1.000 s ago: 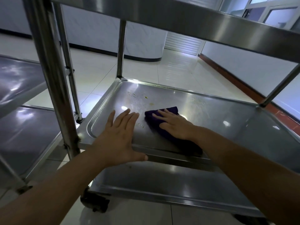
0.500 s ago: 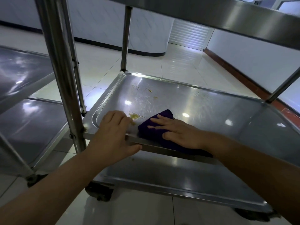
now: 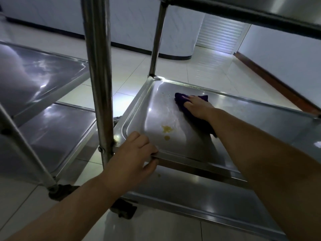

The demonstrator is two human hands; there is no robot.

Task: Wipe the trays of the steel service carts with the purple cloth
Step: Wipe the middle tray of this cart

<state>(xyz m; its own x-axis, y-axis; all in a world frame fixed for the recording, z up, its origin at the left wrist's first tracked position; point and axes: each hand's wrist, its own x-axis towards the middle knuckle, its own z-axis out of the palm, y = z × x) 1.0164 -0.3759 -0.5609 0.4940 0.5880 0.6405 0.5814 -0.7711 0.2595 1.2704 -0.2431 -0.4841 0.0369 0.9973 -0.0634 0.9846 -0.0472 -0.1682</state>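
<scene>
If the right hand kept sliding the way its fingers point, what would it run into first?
The right hand, pressing the purple cloth, points toward the middle tray's far-left corner. It would probably cross the small specks first, then meet the raised rim by the corner post. Depth is hard to judge.

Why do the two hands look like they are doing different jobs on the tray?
The left hand curls over the near rim of the middle tray, thumb under the edge, in a holding grip. The right hand lies flat, fingers straight, pressing the purple cloth near the far side. The left hand holds no cloth; the right hand is on top of it. The yellow stain lies between them. Both hands touch the same tray.
</scene>
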